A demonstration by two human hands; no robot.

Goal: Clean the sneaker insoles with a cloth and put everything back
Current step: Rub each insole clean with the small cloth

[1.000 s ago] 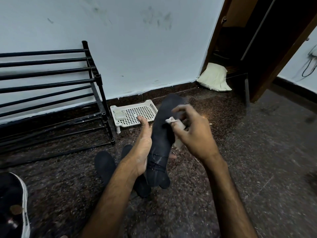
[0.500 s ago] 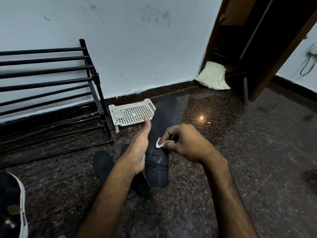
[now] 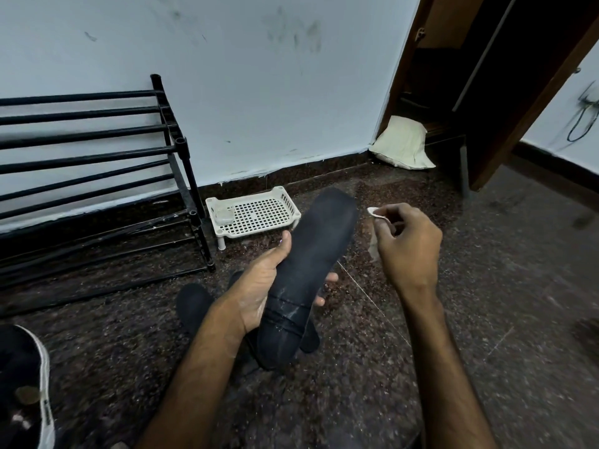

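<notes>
Nearest, bottom-left corner: black sneaker [image 3: 30, 377] with white sole edge, cut off by the frame, resting on the dark speckled floor [image 3: 486, 319].

Further in, centre: left hand [image 3: 262, 286] palm up, wrapped round the underside of a long dark insole [image 3: 312, 264]. Thumb laid along the insole's left edge, fingertips curling out past the right edge. Insole lifted off the floor, heel end toward the camera, toe end pointing away and slightly right. Pale streaks across the heel half.

Under and left of that: second insole [image 3: 194, 303], dark, flat on the floor, partly covered by the left forearm. Another dark shape beneath the held insole, too hidden to identify.

Right of the toe end: right hand [image 3: 410, 244] raised, thumb and fingers pinching a small white cloth [image 3: 373, 212], 1 loose end hanging below the fingers. Cloth close to the insole, not touching.

Beyond the hands: white perforated plastic tray [image 3: 282, 202] on short legs, near the skirting. Small clear container [image 3: 224, 216] in its left corner.

Left of the tray: black metal shoe rack [image 3: 181, 150] against the pale scuffed wall [image 3: 259, 92].

Far right corner: cream cushion [image 3: 402, 144] on the floor beside a brown wooden door [image 3: 525, 118].
</notes>
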